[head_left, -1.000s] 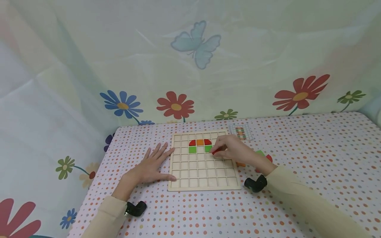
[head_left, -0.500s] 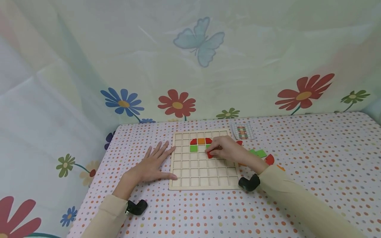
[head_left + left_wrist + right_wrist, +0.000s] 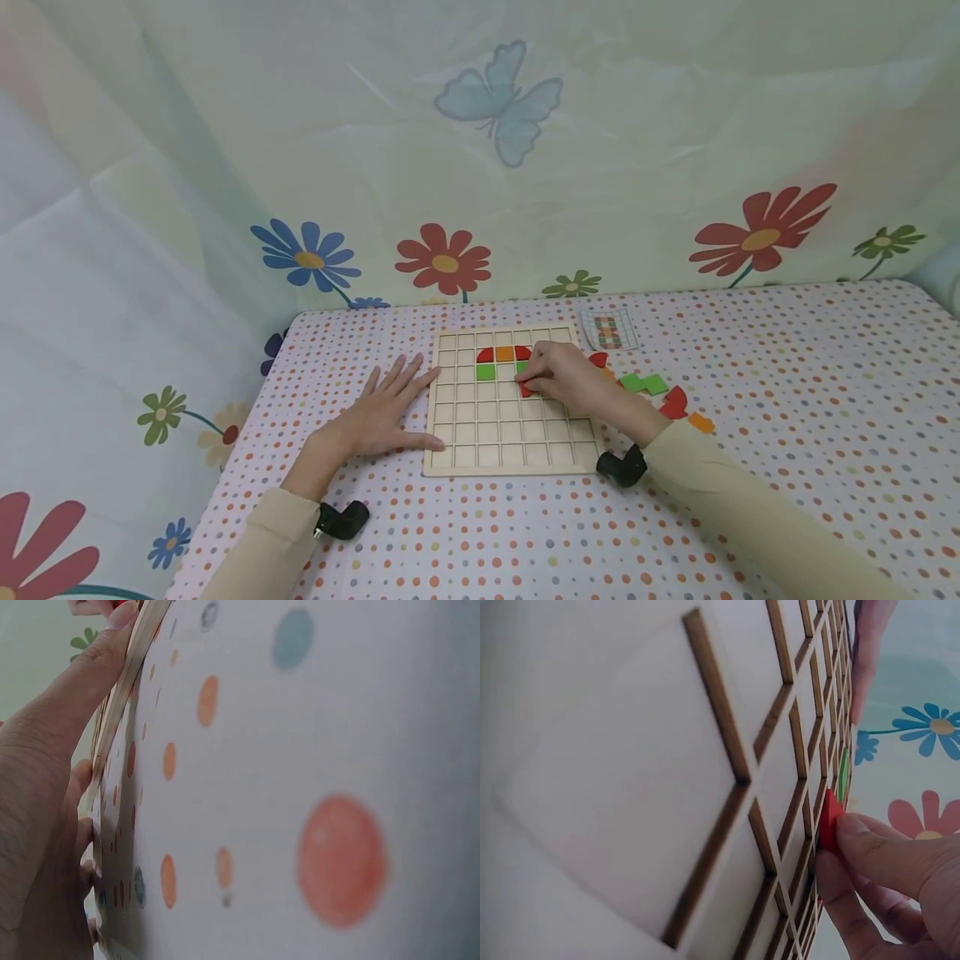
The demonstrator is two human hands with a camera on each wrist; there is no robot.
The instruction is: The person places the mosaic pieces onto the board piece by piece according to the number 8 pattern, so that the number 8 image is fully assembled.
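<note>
A wooden grid board (image 3: 465,433) lies on the table. My right hand (image 3: 566,379) pinches a red tile (image 3: 829,821) between thumb and finger, right at a cell below a green square (image 3: 521,367) on the board. My left hand (image 3: 382,412) lies with fingers spread at the board's left edge, thumb and fingertips on its rim. In the board's upper rows sit an orange square (image 3: 505,354) between two red curved tiles, and another green square (image 3: 486,372) below the left red one. Part of the red tile is hidden by my right fingers.
Loose tiles lie right of the board: green ones (image 3: 645,383), a red pair (image 3: 674,402), an orange one (image 3: 701,422) and a red one (image 3: 597,359). A printed pattern card (image 3: 608,330) lies behind the board's right corner. A flowered cloth (image 3: 645,167) hangs behind the table.
My right hand has shifted slightly left with the red tile, down into the cell area below the right green square. My left hand has stayed at the board's edge.
</note>
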